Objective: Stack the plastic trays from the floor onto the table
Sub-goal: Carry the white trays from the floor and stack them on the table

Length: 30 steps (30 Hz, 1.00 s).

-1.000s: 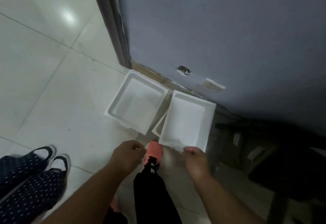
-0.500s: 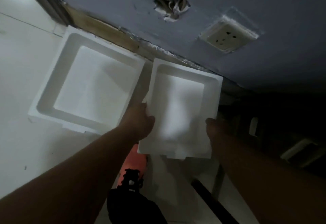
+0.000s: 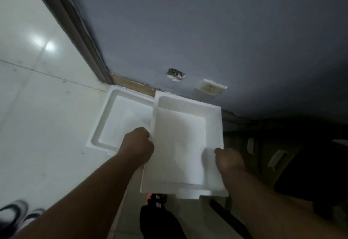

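Note:
A white rectangular plastic tray (image 3: 180, 144) is lifted off the floor, held between both hands. My left hand (image 3: 138, 145) grips its left rim and my right hand (image 3: 228, 160) grips its right rim. A second white tray (image 3: 120, 123) lies flat on the white tiled floor to the left, against the wall's base, partly hidden by the held tray and my left hand. The table is not in view.
A blue-grey wall (image 3: 207, 31) rises ahead with a wall socket (image 3: 211, 88) and a hole (image 3: 176, 74) low down. A dark door frame (image 3: 75, 31) runs at the left. Another person's shoes (image 3: 17, 218) stand at bottom left. Dark furniture (image 3: 301, 154) fills the right.
Both hands reached down, took the right-hand tray by its sides and raised it off the floor. The camera has pulled back up from the floor.

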Tool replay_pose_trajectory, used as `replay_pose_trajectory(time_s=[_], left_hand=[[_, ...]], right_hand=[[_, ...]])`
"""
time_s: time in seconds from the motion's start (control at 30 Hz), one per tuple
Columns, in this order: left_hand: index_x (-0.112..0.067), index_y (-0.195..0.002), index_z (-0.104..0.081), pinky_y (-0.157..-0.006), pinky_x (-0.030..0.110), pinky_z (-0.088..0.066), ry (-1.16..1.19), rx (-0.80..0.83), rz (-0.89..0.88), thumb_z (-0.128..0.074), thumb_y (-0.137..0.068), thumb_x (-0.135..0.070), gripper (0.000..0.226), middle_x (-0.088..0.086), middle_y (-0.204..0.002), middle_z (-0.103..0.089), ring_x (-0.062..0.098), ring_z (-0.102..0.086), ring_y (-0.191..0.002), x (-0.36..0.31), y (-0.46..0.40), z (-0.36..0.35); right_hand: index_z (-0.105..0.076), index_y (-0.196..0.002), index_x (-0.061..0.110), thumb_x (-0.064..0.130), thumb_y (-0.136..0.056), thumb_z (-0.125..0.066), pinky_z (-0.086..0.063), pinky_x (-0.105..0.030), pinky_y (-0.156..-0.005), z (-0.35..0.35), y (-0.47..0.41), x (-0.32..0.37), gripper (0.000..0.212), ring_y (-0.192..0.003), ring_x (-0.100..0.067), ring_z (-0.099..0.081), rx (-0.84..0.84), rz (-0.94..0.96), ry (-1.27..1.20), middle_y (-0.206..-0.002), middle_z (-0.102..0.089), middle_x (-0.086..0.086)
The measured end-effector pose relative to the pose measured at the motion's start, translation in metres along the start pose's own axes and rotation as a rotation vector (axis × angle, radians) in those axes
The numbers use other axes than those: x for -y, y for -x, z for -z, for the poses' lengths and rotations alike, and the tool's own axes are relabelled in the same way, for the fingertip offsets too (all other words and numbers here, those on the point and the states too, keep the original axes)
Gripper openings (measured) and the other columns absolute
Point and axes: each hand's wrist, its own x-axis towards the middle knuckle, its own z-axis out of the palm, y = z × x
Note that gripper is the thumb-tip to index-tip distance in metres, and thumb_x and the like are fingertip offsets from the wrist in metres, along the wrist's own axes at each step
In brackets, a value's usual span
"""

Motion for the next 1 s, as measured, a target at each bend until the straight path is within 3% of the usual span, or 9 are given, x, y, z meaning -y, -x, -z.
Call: replay_pose_trajectory(time_s=[0.1,0.17,0.27,0.37,0.53,0.63,0.8,0.93,1.0], left_hand=[[-0.016,-0.081,-0.061,-0.081,0.03,-0.047,-0.034,-0.083,-0.025,-0.063,-0.085,-0.015,0.004,0.007,-0.102,-0.067,0.031,-0.064,-0.102,-0.008,0.069,0.082],[-0.017,-0.071,-0.054,-0.077,0.033,-0.051,0.027,-0.114,-0.027,-0.065,-0.083,-0.01,0.017,0.007,-0.091,-0.067,0.032,-0.065,-0.092,-0.014,0.116,0.133],[-0.014,-0.075,-0.056,-0.083,0.042,-0.058,0.037,-0.147,-0.052,-0.065,-0.082,-0.008,0.013,0.012,-0.09,-0.07,0.034,-0.067,-0.09,-0.031,0.201,0.206],[-0.008,-0.08,-0.057,-0.08,0.048,-0.061,0.084,-0.159,-0.098,-0.066,-0.084,-0.005,0.01,0.016,-0.088,-0.07,0.037,-0.071,-0.086,-0.052,0.288,0.266],[0.008,-0.096,-0.06,-0.064,0.037,-0.06,0.156,-0.142,-0.231,-0.068,-0.084,0.002,0.016,0.017,-0.082,-0.067,0.03,-0.071,-0.073,-0.116,0.42,0.328],[0.003,-0.088,-0.061,-0.057,0.032,-0.059,0.139,-0.105,-0.328,-0.07,-0.085,0.001,0.01,0.014,-0.076,-0.068,0.029,-0.073,-0.072,-0.155,0.488,0.337],[0.0,-0.09,-0.065,-0.069,0.038,-0.064,0.023,-0.017,-0.388,-0.072,-0.086,-0.006,0.011,0.012,-0.076,-0.076,0.026,-0.077,-0.073,-0.195,0.549,0.309],[0.002,-0.09,-0.065,-0.066,0.032,-0.062,-0.025,0.115,-0.362,-0.071,-0.087,-0.007,0.011,0.011,-0.073,-0.076,0.023,-0.076,-0.07,-0.214,0.572,0.255],[0.0,-0.085,-0.063,-0.065,0.033,-0.06,-0.003,0.221,-0.311,-0.071,-0.085,-0.003,0.009,0.012,-0.068,-0.072,0.025,-0.073,-0.065,-0.222,0.583,0.22]], right_hand=[[-0.067,-0.116,0.008,0.035,-0.095,-0.05,-0.045,-0.032,-0.077,0.04,0.091,0.013,0.038,-0.104,-0.034,-0.064,0.008,0.101,-0.012,-0.12,-0.066,-0.015],[-0.068,-0.107,0.009,0.035,-0.091,-0.055,-0.05,-0.033,-0.078,0.068,0.149,0.018,0.033,-0.094,-0.033,-0.065,0.027,0.162,-0.167,-0.109,-0.069,-0.014],[-0.07,-0.094,0.014,0.029,-0.087,-0.061,-0.058,-0.042,-0.083,0.127,0.252,0.019,0.018,-0.083,-0.029,-0.068,0.072,0.253,-0.408,-0.093,-0.072,-0.008],[-0.069,-0.096,0.02,0.023,-0.092,-0.06,-0.059,-0.044,-0.083,0.191,0.346,0.005,0.011,-0.085,-0.025,-0.07,0.12,0.375,-0.53,-0.094,-0.073,-0.003],[-0.074,-0.102,0.026,0.021,-0.091,-0.058,-0.06,-0.039,-0.082,0.305,0.453,-0.035,0.019,-0.087,-0.018,-0.073,0.054,0.552,-0.658,-0.095,-0.076,0.007],[-0.075,-0.107,0.028,0.021,-0.091,-0.058,-0.06,-0.035,-0.08,0.365,0.484,-0.069,0.024,-0.087,-0.014,-0.074,-0.022,0.614,-0.704,-0.094,-0.077,0.012],[-0.074,-0.095,0.037,0.019,-0.093,-0.058,-0.051,-0.019,-0.061,0.431,0.497,-0.131,0.024,-0.077,-0.002,-0.07,-0.111,0.698,-0.662,-0.083,-0.074,0.022],[-0.073,-0.089,0.01,0.022,-0.089,-0.059,-0.058,-0.043,-0.069,0.464,0.468,-0.194,0.018,-0.08,-0.027,-0.069,-0.168,0.678,-0.567,-0.081,-0.074,-0.007],[-0.069,-0.086,0.004,0.024,-0.086,-0.06,-0.05,-0.036,-0.059,0.476,0.447,-0.226,0.022,-0.071,-0.032,-0.064,-0.162,0.666,-0.54,-0.078,-0.069,-0.015]])
